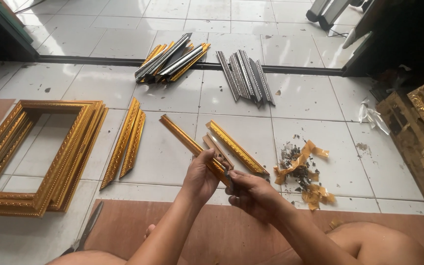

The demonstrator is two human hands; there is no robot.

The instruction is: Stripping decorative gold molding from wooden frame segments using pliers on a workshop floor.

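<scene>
My left hand [201, 176] grips a long gold moulding strip [182, 136] near its lower end, holding it tilted up to the left above the tiled floor. My right hand [251, 192] is closed at the strip's near end, fingertips pinched against it; whether it holds a small tool I cannot tell. Just beyond my hands lie another gold moulding piece [236, 147] and a plain brown strip [215, 147] on the tiles.
A stack of assembled gold frames [50, 172] lies at the left. Two gold strips [129, 140] sit beside it. Silver-and-gold mouldings [170, 61] and silver ones [246, 76] lie farther off. Torn tape scraps [303, 172] are at the right, a brown board [212, 230] under my legs.
</scene>
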